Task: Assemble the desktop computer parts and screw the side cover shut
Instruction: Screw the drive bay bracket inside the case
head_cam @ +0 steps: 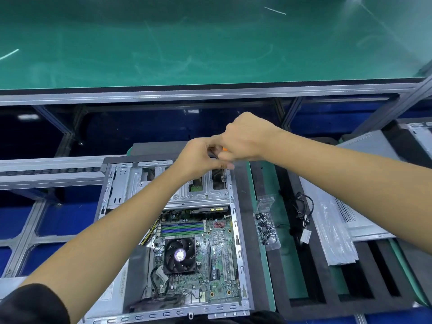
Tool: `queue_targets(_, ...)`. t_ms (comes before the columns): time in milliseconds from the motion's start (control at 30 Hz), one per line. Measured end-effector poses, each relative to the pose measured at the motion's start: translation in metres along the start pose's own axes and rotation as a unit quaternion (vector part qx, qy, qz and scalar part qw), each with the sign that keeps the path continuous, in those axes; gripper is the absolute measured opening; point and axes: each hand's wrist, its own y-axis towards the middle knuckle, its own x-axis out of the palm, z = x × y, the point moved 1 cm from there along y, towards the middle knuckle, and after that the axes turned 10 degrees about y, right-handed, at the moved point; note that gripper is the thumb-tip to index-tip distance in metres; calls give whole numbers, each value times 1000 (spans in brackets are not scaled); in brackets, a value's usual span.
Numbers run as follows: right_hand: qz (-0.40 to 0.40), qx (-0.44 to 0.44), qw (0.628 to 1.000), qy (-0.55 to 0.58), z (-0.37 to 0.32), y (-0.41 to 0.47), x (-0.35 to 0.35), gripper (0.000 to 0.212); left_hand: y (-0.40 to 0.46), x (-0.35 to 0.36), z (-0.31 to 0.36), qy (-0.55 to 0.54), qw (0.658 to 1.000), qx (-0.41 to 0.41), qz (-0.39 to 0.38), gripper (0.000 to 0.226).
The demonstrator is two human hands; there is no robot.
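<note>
The tabletop (284, 260) is a green mat crossed by black foam strips (304, 230) running from 12 toward 6 o'clock.

Items lying directly on it:
- Open computer case (177, 230) at centre, lying flat with the motherboard facing up.
- Clear plastic box of dark screws (265, 226) just beside the case at 3 o'clock.
- Black cable bundle (301, 213) beyond the screws, further toward 3 o'clock.
- Grey metal side cover (336, 230) past the cables, its long edge running roughly 12 to 6 o'clock.

A second green surface (210, 43) lies at 12 o'clock beyond an aluminium rail (210, 92).
</note>
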Motion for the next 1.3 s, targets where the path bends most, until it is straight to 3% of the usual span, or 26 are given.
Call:
queue_targets(100, 12, -62, 998, 25, 3, -5, 0, 27, 0, -4, -8, -6, 999, -1, -50, 13)
queue_targets(200, 2, -61, 998, 10, 7, -5, -3, 34, -3, -9, -5, -31, 994, 13, -107, 36)
queue_targets(267, 6, -37, 999, -5, 7, -3, -4, 27, -2, -6, 2, -8, 998, 16, -63, 47)
queue_targets(333, 5, -17, 1000, -21, 5, -2, -4, 25, 1, -1, 6, 25, 999, 14, -14, 38)
queue_targets(433, -1, -32, 999, 0, 3, -4, -6, 29, 4, -1, 3, -7, 999, -23, -32, 28)
queue_targets(567, -31, -60, 998, -15, 2, -4, -11, 28, 1, -10, 4, -25, 995, 31, -90, 29)
queue_targets(767, -32, 16, 999, -31, 0, -4, -10, 30, 2, -9, 14, 24, 1000, 18, -9, 31)
queue_targets(933, -44, -38, 998, 12, 1, -7, -17, 22, -1, -14, 7, -12, 998, 27, -50, 28)
queue_targets(1067, -43, -6, 999, -18, 2, -5, -22, 14, -2, -15, 15, 12, 998, 39, -52, 38)
queue_targets(1167, -48, 31, 998, -24, -2, -7, -15, 28, -2, -7, 16, 96, 995, 7, -10, 33)
queue_targets(1300, -26, 48, 999, -4, -3, -13, -6, 34, -4, -7, 13, 61, 998, -4, -8, 23)
